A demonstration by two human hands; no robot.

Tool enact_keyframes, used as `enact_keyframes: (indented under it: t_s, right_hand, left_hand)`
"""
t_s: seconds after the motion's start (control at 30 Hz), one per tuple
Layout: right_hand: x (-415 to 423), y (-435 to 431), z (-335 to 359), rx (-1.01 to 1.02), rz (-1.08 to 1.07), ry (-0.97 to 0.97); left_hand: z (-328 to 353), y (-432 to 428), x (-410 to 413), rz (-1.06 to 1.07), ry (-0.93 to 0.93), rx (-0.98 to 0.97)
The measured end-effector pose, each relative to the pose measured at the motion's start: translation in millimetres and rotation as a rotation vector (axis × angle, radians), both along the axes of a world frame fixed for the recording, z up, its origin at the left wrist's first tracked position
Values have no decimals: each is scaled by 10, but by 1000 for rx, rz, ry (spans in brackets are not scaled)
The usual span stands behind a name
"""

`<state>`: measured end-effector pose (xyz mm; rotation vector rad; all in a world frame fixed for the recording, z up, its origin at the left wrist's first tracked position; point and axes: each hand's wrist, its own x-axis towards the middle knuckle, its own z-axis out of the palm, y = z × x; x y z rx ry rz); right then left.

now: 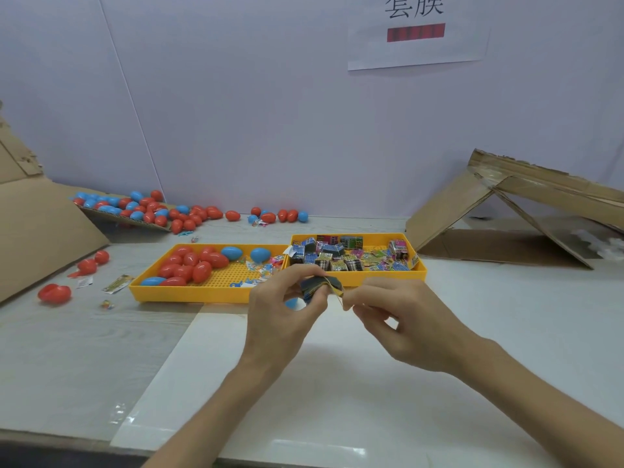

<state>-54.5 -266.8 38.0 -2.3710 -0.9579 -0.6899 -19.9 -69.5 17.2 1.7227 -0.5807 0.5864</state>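
Observation:
My left hand (280, 309) grips a small dark stack of printed cards (315, 286) above the table, and a blue egg piece (292, 303) shows inside its palm. My right hand (398, 319) pinches the yellow edge of the stack (337, 292) between thumb and forefinger. Both hands hover just in front of two yellow trays. The left tray (189, 292) holds red and blue plastic eggs (189, 265) and small stickers. The right tray (420, 270) holds several small card packs (337, 255).
More red and blue eggs (152, 211) lie along the back wall and on a cardboard flap. Loose red eggs (55, 293) and wrappers sit at the left. Folded cardboard (499, 211) stands at the right, cardboard (33, 231) at the left. A white board (304, 383) covers the near table.

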Motion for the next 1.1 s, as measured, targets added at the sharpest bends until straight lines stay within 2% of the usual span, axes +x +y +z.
enact_keyframes:
  t_s: [0.1,0.23,0.4,0.57,0.73,0.93,1.0,1.1]
  right_hand:
    - [-20,33,-10,-58,-41,-71]
    - [-22,31,-12,-51,-52,-72]
    - [15,56,-81,-83,-83,-79]
    - [95,65,-194,85,-77,77]
    - [137,94,-272,136,-54,189]
    - [77,150,-253,334,104,280]
    - [80,142,-238,335,85,262]
    - [73,72,-194,237,-13,48]
  left_hand:
    - [-13,16,12,12,24,-11]
    - [-1,26,33,31,59,-25]
    - [3,37,58,-50,153,-140]
    - [16,34,89,-169,314,-332]
    - [55,27,85,-281,458,-521]
    - [43,22,78,-357,497,-492]
    - [33,26,70,-379,509,-474]
    - [28,32,87,-380,523,-476]
